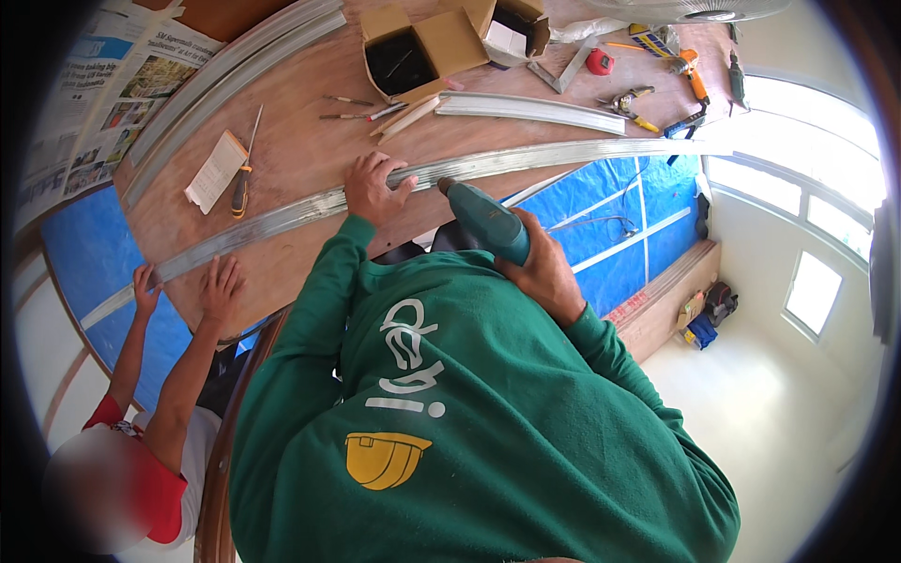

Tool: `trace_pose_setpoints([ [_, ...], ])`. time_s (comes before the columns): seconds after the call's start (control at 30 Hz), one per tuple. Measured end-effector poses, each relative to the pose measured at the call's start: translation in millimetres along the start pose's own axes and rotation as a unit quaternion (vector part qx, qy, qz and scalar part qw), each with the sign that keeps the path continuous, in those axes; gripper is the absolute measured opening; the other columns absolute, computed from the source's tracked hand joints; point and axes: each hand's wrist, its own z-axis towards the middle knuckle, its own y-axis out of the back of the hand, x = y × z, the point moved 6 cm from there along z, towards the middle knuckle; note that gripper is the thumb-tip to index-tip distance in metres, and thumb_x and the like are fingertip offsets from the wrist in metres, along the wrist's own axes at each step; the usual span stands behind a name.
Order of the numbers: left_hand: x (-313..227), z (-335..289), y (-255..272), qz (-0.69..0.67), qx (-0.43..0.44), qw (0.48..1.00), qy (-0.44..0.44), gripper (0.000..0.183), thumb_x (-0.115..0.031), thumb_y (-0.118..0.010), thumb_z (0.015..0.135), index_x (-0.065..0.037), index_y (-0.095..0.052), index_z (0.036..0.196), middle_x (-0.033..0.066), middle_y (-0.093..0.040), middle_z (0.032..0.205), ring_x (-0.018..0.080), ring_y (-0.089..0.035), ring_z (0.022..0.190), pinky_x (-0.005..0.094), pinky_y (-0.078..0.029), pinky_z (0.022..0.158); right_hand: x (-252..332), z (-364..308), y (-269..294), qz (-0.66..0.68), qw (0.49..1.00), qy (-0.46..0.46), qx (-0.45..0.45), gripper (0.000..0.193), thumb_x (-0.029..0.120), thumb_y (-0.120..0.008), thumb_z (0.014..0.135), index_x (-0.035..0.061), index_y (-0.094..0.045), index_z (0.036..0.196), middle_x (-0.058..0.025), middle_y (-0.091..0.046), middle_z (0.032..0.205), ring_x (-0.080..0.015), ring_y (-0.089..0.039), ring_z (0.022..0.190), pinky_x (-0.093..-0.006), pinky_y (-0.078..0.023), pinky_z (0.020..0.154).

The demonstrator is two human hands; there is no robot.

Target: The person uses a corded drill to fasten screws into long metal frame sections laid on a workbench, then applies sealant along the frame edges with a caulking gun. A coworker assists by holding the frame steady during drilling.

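Note:
A long silvery metal channel (282,218) runs across the wooden table, its left end jutting past the table edge. My left hand (374,190) grips it near the middle, fingers bent over it and thumb toward the drill. In my right hand (546,272) is a teal power drill (488,221), its nose pointing up and left. The drill's tip meets or lies just over the channel, right of my left thumb; the exact contact is too small to tell. A co-worker's two hands (221,289) are at the channel's left part.
On the wooden table (310,141) lie more metal channels (244,66), a screwdriver (241,192), a paper pad (218,171), and pliers (627,99). An open cardboard box (402,58), a red tape measure (600,62) and a metal square (563,70) lie farther back. Blue sheeting (601,202) spreads beyond the right edge.

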Motion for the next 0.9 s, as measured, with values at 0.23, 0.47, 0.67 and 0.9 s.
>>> trace_pose_setpoints([
  [0.23,1,1,3,-0.001,0.013,1.0,0.011,0.038,-0.05,-0.086,0.089,-0.017,-0.086,0.11,0.0041,-0.073,0.111,0.0321,-0.066,0.112,0.0516,-0.049,0.1,9,6,-13,-0.013,0.999,0.03,-0.013,0.073,0.007,-0.086,0.089,0.0039,-0.056,0.155,-0.0284,-0.076,0.132,-0.048,-0.074,0.128,-0.0524,-0.057,0.107],
  [0.47,6,-1,1,0.002,0.008,1.0,0.008,0.038,-0.052,-0.085,0.09,-0.019,-0.085,0.109,0.0036,-0.072,0.112,0.0318,-0.066,0.113,0.051,-0.049,0.1,25,10,-22,-0.02,0.999,0.032,0.006,0.073,0.007,-0.085,0.089,0.0033,-0.055,0.155,-0.0315,-0.074,0.134,-0.0519,-0.071,0.129,-0.0553,-0.057,0.107],
  [0.67,4,1,-3,-0.062,-0.062,0.994,-0.058,0.04,-0.056,-0.082,0.092,-0.018,-0.082,0.103,0.0052,-0.073,0.109,0.0353,-0.069,0.108,0.0537,-0.052,0.095,14,14,-17,0.004,0.999,0.045,-0.001,0.063,0.007,-0.081,0.09,0.0028,-0.057,0.148,-0.0319,-0.074,0.127,-0.0515,-0.072,0.124,-0.0566,-0.057,0.104],
  [0.9,8,7,-7,0.0,0.01,0.999,-0.034,0.037,-0.051,-0.087,0.088,-0.019,-0.082,0.107,0.0057,-0.074,0.112,0.0361,-0.069,0.111,0.0577,-0.052,0.097,27,14,-22,-0.036,0.998,0.051,-0.013,0.07,0.003,-0.076,0.087,0.0054,-0.055,0.154,-0.0286,-0.075,0.129,-0.0479,-0.073,0.125,-0.0571,-0.058,0.104],
])
